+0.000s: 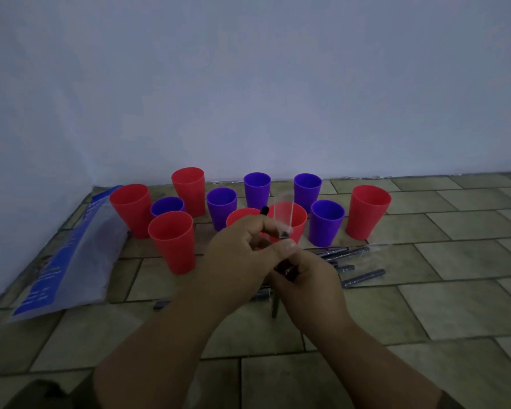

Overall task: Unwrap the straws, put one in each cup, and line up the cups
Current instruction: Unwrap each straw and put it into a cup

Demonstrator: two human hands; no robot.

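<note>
Head view: left hand (pixel 242 255) fingers pinch the wrapper (pixel 283 215); right hand (pixel 310 287) fingers grip the straw (pixel 275 308), likely to strip it. Empty cups (pixel 171 240) cluster unaligned at the floor's (pixel 425 305) far edge.

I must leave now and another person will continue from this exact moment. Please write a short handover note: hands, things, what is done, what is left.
Left hand: pinches the clear wrapper, which stands up above the fingers.
Right hand: grips the black straw lower down; this straw is only partly unwrapped.
Cups: six red cups and five purple cups stand upright in a loose cluster near the wall, not in a line.
Wrapped straws lie on the tiled floor right of the hands; a blue and white bag lies on the left.
Done: no cup shows a straw.
Left: finish this straw, unwrap the others, put one in each cup, line the cups up.
</note>
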